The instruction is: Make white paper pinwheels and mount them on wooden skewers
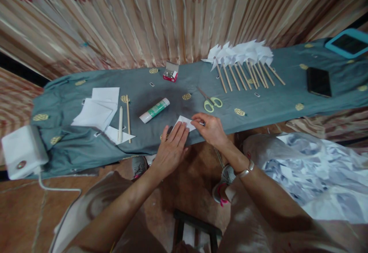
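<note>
Paper (pixel 186 120) is lying at the near edge of the cloth-covered desk (pixel 270 105), partly hidden by the person's fingers. The left hand (pixel 171 144) is resting nearly flat across its left part, fingers stretched out and slightly spread. The right hand (pixel 211 127) is bringing thumb and forefinger together at the paper's right side, and a slim dark thing is showing at those fingers; whether they are gripping the paper itself or only that thing, I cannot tell. The two hands are working close together without touching each other.

Much of the work is looking done: a row of white pinwheels (pixel 244 55), each apparently on its stick, is overlapping along the far edge. The piece in work is seeming much less advanced, as no blades or stick are showing on it. Left over, it seems, are the white sheets (pixel 96 109), lying loosely stacked on the left, and a bare wooden stick (pixel 128 119) with no paper on it, lying beside a white rod (pixel 120 124). A glue stick (pixel 155 110), green-handled scissors (pixel 212 103) and an open red box (pixel 170 76) of small metal bits are lying nearby, none of them being touched.
</note>
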Motion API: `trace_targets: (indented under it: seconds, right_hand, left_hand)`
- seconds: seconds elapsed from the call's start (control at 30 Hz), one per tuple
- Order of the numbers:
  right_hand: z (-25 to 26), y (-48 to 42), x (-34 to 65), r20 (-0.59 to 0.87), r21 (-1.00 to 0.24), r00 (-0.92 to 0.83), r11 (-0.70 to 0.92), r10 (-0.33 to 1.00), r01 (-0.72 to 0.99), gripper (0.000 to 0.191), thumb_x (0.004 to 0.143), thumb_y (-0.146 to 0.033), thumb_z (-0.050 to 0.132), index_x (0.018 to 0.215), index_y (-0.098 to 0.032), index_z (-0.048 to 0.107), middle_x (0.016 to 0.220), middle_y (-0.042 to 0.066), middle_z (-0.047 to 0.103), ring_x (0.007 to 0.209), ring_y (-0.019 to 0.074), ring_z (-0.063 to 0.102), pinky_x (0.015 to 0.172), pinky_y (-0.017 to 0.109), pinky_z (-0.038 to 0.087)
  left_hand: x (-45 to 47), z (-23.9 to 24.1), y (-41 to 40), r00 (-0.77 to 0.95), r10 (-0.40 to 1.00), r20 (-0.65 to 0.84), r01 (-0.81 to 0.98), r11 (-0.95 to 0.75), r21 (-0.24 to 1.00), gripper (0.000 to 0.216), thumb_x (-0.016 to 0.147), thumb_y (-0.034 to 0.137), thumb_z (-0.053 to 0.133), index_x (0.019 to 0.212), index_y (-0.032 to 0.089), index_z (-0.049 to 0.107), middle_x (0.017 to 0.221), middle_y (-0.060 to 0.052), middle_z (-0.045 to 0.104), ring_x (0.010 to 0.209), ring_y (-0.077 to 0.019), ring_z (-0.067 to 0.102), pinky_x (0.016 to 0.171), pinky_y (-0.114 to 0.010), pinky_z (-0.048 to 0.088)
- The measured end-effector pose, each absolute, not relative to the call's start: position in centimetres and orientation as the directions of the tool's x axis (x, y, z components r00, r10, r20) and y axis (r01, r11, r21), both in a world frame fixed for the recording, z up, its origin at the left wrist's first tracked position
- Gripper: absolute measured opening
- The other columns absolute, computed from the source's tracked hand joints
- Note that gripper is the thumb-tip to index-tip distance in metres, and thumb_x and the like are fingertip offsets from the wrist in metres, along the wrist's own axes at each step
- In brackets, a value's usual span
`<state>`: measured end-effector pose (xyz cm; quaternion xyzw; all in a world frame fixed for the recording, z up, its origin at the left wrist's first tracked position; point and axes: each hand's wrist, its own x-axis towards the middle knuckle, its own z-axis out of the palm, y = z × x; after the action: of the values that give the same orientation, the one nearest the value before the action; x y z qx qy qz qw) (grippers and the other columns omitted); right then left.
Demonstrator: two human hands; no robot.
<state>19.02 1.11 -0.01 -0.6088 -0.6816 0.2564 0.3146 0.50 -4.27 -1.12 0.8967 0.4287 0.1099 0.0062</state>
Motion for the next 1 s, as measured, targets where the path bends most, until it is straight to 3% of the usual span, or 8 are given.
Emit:
trace_targets:
  seconds: [1.0]
  right_hand:
    - [-0.32,1.14,18.75,0.108,-0.699,-0.035,0.101,0.994,0.708,0.013,0.084,-0.025,0.062,0.092,-0.022,0.072,0.088,0.005,0.077,0.085,0.0213,0.072,0.083,0.033,0.052]
  left_hand:
    - [0.28,-1.32,-3.77,0.604,0.784,0.140,0.773,-0.620,0.137,0.056,0.095,0.024,0.044,0.147,0.006,0.035,0.155,-0.021,0.034,0.146,-0.0319,0.029,0.116,-0.065,0.016]
